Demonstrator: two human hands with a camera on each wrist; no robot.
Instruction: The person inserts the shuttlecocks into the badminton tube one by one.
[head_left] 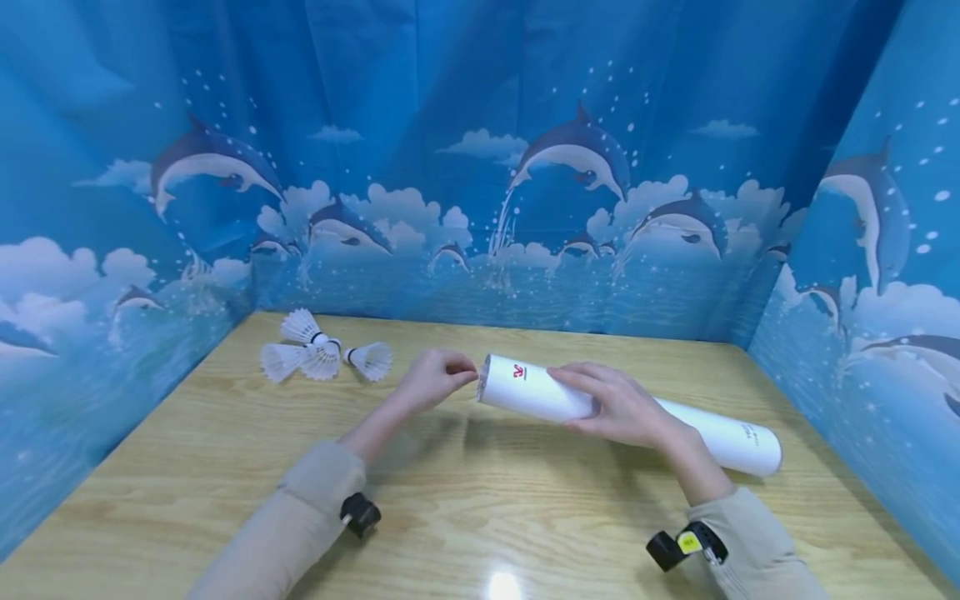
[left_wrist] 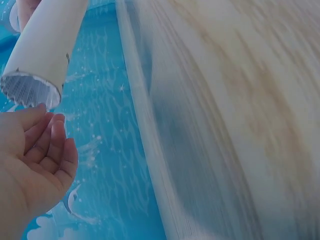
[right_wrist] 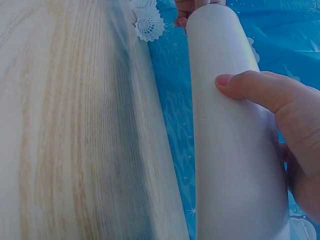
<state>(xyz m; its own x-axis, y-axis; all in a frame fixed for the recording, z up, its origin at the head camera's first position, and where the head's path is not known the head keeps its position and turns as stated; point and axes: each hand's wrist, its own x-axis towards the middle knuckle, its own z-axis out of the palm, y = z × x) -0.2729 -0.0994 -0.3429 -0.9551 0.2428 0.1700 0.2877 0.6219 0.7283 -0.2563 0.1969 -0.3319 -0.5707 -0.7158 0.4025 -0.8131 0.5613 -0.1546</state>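
Note:
My right hand (head_left: 621, 403) grips a long white shuttlecock tube (head_left: 534, 390), thumb across its upper side and fingers round the far side. The tube slants, its left end raised off the table and its right end low. At the left mouth, my left hand (head_left: 435, 379) pinches with thumb and forefinger at the feather edge of a shuttlecock (left_wrist: 36, 91). In the left wrist view its feather skirt fills the mouth, with scalloped tips just past the rim; its cork is hidden inside. The other left fingers are loosely curled.
Several white feather shuttlecocks (head_left: 369, 361) lie bunched on the wooden table (head_left: 450, 508) at the back left, one slightly apart to the right. A blue dolphin-print curtain (head_left: 420, 208) stands along the table's back and sides.

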